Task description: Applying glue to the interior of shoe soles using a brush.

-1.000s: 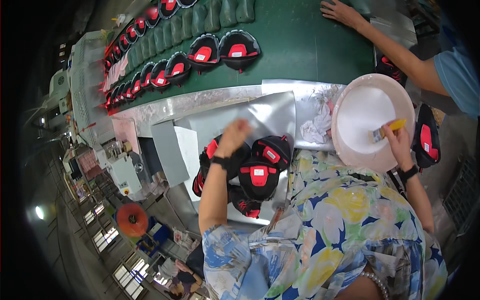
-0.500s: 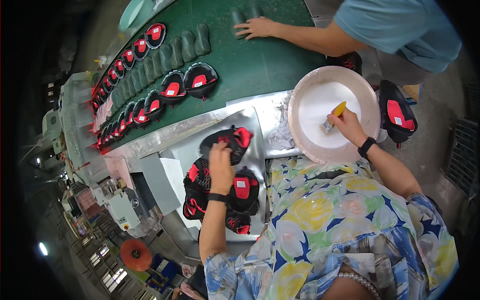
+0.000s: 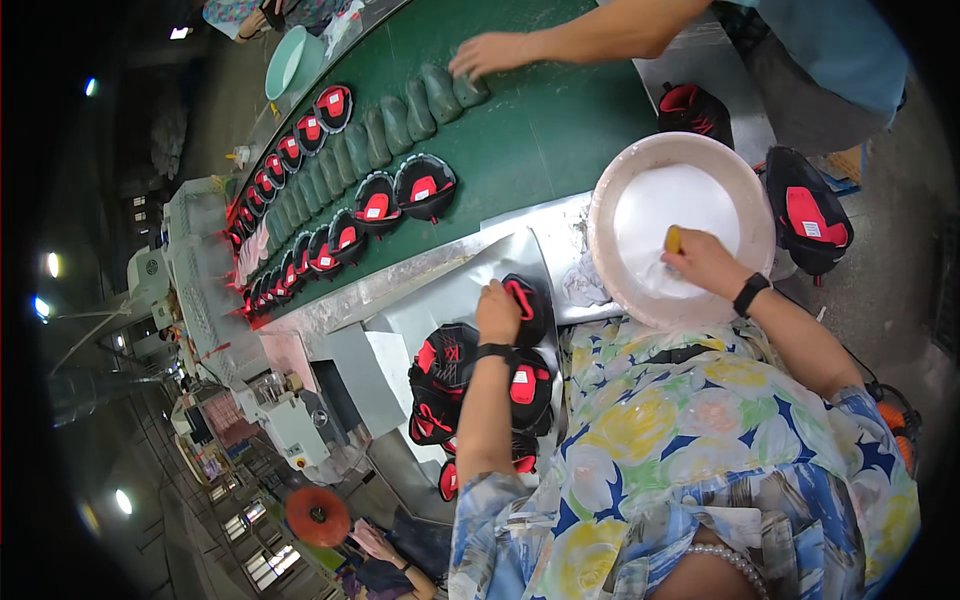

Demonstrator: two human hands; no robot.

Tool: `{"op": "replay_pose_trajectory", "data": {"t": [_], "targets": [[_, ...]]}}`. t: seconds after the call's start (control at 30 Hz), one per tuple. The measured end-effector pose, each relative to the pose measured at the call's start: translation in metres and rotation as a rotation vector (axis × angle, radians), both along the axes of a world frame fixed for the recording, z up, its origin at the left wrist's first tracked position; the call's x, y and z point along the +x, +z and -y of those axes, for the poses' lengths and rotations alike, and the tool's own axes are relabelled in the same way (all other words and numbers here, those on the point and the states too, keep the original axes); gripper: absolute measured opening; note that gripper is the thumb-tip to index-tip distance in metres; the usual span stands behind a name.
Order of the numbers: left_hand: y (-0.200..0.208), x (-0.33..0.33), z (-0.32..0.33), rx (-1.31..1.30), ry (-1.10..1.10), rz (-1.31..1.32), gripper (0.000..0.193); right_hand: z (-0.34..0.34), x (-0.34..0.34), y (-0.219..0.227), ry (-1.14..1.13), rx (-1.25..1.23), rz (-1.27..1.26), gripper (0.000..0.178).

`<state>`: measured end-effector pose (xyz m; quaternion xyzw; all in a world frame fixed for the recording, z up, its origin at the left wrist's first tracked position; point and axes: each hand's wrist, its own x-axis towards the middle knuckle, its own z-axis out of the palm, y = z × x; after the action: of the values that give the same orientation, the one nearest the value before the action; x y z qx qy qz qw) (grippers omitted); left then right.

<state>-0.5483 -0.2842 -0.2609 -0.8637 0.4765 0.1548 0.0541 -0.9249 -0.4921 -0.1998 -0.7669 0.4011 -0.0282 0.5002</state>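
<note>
My left hand (image 3: 497, 315) is closed on the edge of a black and red shoe upper (image 3: 532, 310), above a metal tray (image 3: 405, 312). Beneath and beside that forearm lie several more black and red uppers (image 3: 435, 400), partly hidden by the arm. Over on the right, a pale pink basin (image 3: 606, 272) holds white liquid (image 3: 690, 195). My right hand (image 3: 708, 262) grips a brush (image 3: 674, 240) by its yellow handle inside the basin. The brush's bristles are hard to make out against the liquid and fingers.
A green work table (image 3: 540, 130) bears rows of uppers (image 3: 423, 188) and grey-green sole-shaped pieces (image 3: 394, 124). A co-worker's hand (image 3: 490, 53) reaches over those pieces. A crumpled cloth (image 3: 583, 285) lies left of the basin. Another upper (image 3: 808, 215) is to its right.
My left hand has turned the upper and brought it toward the tray's right side. The brush has tilted in the basin. The co-worker's two sole-shaped pieces now stand at the row's end.
</note>
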Motion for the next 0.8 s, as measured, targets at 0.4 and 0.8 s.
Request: {"op": "replay_pose_trajectory", "data": {"t": [0.4, 0.8], "targets": [[0.128, -0.032, 0.114, -0.242, 0.144, -1.338, 0.050, 0.076, 0.002, 0.102, -0.145, -0.103, 0.519, 0.028], [0.109, -0.113, 0.132, -0.778, -0.529, 0.022, 0.060, 0.044, -0.005, 0.097, -0.621, -0.092, 0.439, 0.035]]}}
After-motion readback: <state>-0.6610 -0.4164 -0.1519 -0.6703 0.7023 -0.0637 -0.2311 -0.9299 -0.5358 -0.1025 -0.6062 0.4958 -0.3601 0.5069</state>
